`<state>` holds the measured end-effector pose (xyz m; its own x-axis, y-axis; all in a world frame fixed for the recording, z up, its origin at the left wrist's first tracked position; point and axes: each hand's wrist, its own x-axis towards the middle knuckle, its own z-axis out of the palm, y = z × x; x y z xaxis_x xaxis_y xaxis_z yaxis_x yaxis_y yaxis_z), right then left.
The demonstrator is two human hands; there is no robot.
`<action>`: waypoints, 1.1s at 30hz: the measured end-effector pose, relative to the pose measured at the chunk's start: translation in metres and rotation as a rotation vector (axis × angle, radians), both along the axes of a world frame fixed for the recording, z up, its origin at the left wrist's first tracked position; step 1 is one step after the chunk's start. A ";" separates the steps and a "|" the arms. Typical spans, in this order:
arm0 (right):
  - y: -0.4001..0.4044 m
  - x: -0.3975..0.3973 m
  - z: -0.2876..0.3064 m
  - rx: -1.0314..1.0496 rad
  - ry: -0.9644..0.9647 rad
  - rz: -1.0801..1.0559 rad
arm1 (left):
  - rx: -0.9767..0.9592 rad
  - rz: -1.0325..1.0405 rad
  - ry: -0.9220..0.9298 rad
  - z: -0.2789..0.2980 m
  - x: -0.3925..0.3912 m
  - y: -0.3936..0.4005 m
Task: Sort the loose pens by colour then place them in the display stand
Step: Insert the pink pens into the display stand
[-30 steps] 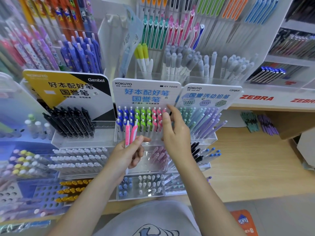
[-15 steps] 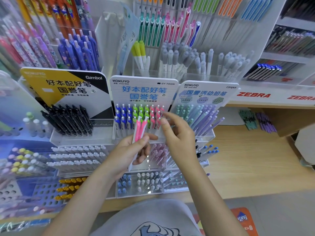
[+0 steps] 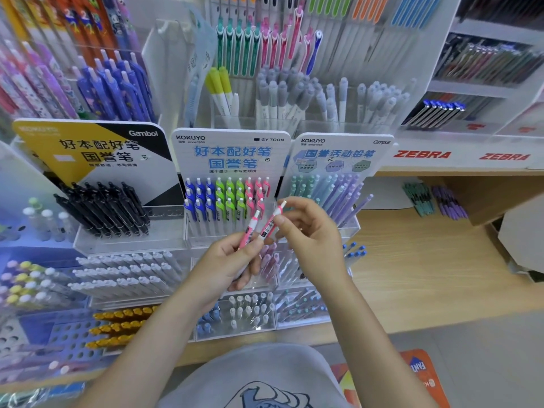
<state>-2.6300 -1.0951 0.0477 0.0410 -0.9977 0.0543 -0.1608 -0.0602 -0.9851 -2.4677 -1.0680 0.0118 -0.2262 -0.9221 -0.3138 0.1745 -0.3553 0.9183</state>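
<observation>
Pens: two pink ones up in front of the stand point(image 3: 232, 201) | left hand point(image 3: 226, 260) grips left pen point(image 3: 250, 228) low on its barrel | right hand point(image 3: 312, 234) pinches right pen point(image 3: 272, 222) by thumb and fingertips | pens tilted, nearly touching.

A wooden shelf point(image 3: 412, 275) carries clear pen stands point(image 3: 229, 240) along its left; green pens point(image 3: 419, 198) and purple pens point(image 3: 449, 201) lie at its back right.
</observation>
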 end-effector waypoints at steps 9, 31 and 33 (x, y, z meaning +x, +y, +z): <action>-0.029 -0.030 0.026 -0.260 0.149 -0.098 | 0.064 0.104 -0.024 -0.009 0.008 0.003; -0.067 -0.023 -0.003 -0.498 0.445 -0.127 | 0.074 0.112 -0.045 -0.008 0.012 0.004; -0.070 -0.023 -0.003 -0.438 0.391 -0.137 | 0.075 0.110 -0.046 -0.008 0.010 0.004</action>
